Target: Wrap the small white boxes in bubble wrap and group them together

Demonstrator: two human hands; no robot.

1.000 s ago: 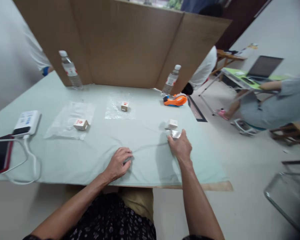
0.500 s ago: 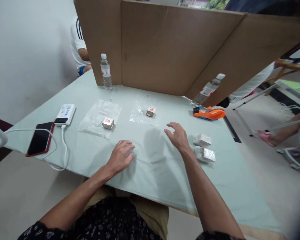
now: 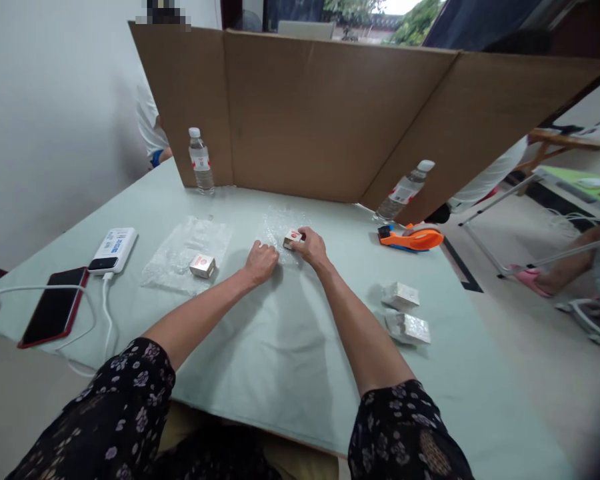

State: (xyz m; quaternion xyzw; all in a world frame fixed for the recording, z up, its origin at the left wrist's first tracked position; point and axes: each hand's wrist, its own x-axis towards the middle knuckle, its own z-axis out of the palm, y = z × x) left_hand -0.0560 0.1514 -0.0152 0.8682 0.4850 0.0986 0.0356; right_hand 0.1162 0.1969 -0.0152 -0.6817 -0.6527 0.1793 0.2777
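At the middle of the table, my right hand [image 3: 313, 249] is closed on the right side of a small white and brown box [image 3: 292, 239] with a red mark. The box sits on a clear sheet of bubble wrap [image 3: 275, 223]. My left hand [image 3: 262, 263] has its fingers curled together at the sheet's near left edge, pinching it. Further left, a matching small box [image 3: 202, 266] rests on a second bubble wrap sheet [image 3: 167, 261]. To the right of my right forearm lie two boxes wrapped in bubble wrap, a farther one [image 3: 401, 295] and a nearer one [image 3: 408, 328].
An orange tape dispenser [image 3: 415, 237] lies at the right. Water bottles stand at the left [image 3: 201, 162] and lean at the right [image 3: 405, 192] against a cardboard screen [image 3: 330, 120]. A power bank [image 3: 113, 251] is cabled beside a phone [image 3: 54, 308]. People sit beyond the table.
Both hands have reached forward to the middle bubble wrap. My right hand has closed on the small box, and my left has come to the sheet's edge. The view has tilted up.
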